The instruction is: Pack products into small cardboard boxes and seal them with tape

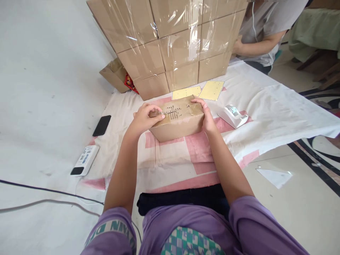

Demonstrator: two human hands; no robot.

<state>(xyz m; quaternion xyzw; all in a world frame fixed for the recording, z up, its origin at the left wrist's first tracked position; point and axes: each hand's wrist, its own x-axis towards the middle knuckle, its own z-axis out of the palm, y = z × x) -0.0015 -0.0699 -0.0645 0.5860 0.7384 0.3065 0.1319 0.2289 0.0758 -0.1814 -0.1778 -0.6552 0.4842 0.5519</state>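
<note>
Steadying a cardboard box (176, 125) on the cloth's (278, 106) middle, the person is pinching its top flap with the left hand (143, 118) and gripping its right edge with the right hand (206, 116), flaps closed, seam seemingly untaped.

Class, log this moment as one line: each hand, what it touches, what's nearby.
left hand: pinching box top | right hand: holding box's right edge | box: on cloth | nearby: white device, phone, wrapped carton stack
</note>
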